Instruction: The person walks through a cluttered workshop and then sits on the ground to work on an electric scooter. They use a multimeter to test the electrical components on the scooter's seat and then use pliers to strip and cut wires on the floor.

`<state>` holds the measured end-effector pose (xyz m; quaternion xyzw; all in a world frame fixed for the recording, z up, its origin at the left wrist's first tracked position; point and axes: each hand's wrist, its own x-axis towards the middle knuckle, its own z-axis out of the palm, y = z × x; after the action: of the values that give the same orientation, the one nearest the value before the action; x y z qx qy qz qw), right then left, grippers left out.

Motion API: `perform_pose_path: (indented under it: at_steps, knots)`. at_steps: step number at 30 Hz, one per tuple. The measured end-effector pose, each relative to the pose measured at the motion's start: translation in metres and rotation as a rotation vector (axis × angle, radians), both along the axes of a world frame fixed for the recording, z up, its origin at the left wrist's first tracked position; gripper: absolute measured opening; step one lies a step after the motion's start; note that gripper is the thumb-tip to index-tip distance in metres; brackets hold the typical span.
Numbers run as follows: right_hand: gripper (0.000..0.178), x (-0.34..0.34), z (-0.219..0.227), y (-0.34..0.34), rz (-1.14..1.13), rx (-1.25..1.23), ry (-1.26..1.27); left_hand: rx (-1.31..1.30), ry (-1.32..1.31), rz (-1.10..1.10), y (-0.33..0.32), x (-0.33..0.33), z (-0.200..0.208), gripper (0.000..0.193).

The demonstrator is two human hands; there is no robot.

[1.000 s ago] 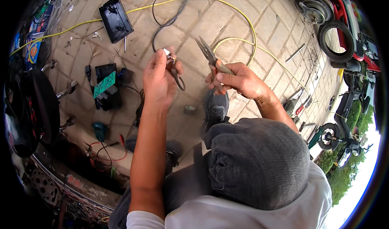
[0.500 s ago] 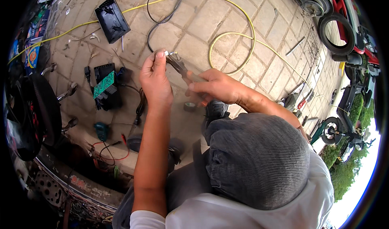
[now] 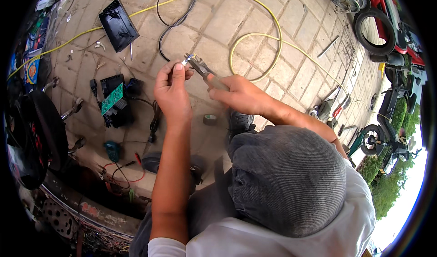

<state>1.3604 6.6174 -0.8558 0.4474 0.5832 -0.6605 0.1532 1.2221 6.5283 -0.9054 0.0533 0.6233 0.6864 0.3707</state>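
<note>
My left hand (image 3: 174,85) pinches the end of a black cable (image 3: 161,45) between thumb and fingers. A small white piece (image 3: 184,62) and short thin wires (image 3: 192,56) stick out past the thumb. In my right hand (image 3: 241,93) is a pair of pliers (image 3: 202,69), my fingers wrapped round its handles. The jaws reach up to the wire ends beside my left thumb; whether they grip them I cannot tell.
An opened black case with a green circuit board (image 3: 113,99) lies to the left, its black cover (image 3: 118,25) farther off. A yellow cable (image 3: 233,56) loops over the paving. A tape roll (image 3: 210,119), a teal meter (image 3: 112,151) and a tire (image 3: 374,32) are around me.
The pliers, blurred before and lower right of the cable end, have moved up and left to the wires. My left hand has shifted only slightly.
</note>
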Motion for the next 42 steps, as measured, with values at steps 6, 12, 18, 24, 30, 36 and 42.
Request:
perform_pose_path:
  at_steps: [6,12,18,24,30,36,42]
  knots:
    - [0.038,-0.004,0.006,0.003,0.121,0.022,-0.036,-0.096,0.027,0.062,-0.001,-0.005,-0.001,0.015]
    - [0.035,-0.02,-0.003,0.003,0.051,0.098,0.019,-0.09,0.048,0.023,0.0,0.01,0.001,0.016]
    - [0.038,-0.018,-0.02,-0.002,0.13,0.407,0.15,-0.095,0.017,0.013,0.0,0.01,-0.002,0.015]
    - [0.038,-0.014,-0.02,-0.003,0.13,0.518,0.165,-0.114,-0.066,-0.131,0.0,0.001,0.002,0.018]
    - [0.033,-0.008,-0.025,-0.003,0.111,0.548,0.224,-0.144,-0.117,-0.597,-0.004,-0.033,0.001,0.03]
    - [0.031,-0.005,-0.018,-0.004,0.049,0.163,0.159,-0.102,-0.154,-0.754,-0.012,-0.043,-0.006,0.033]
    - [0.029,-0.003,-0.027,-0.002,0.142,0.249,0.309,-0.106,0.042,-0.861,-0.016,-0.046,-0.004,0.033]
